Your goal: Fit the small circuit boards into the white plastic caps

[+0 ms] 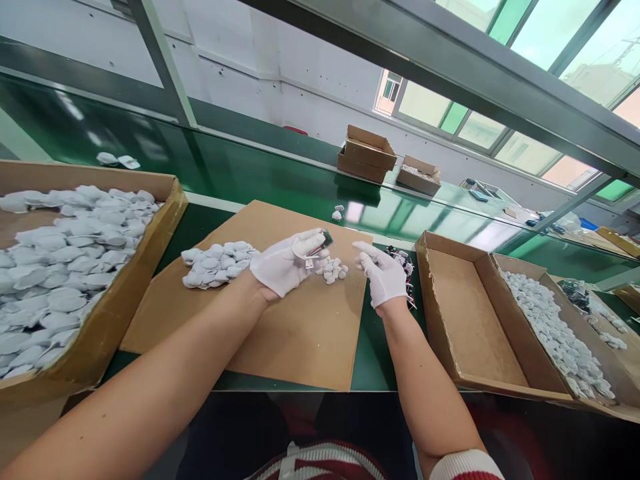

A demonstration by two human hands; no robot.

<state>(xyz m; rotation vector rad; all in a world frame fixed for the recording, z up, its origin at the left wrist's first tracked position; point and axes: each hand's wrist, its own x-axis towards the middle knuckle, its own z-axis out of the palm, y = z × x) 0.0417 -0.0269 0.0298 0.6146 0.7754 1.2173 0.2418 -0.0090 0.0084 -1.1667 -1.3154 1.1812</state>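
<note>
My left hand (286,265), in a white glove, is closed around a white plastic part (309,261) with a small green circuit board (327,238) at its fingertips. To its right, my gloved right hand (384,275) has its index finger stretched out and touches nothing that I can make out. Small white pieces (334,270) lie on the cardboard sheet (300,333) between the hands. A pile of larger white parts (217,264) sits left of my left hand. Dark components with wires (409,272) lie just beyond my right hand, partly hidden by it.
A large carton of white parts (65,260) stands at the left. On the right are a shallow cardboard box (475,320) and another holding small white pieces (555,327). Smaller boxes (367,153) stand on the far ledge, behind the green belt (270,173).
</note>
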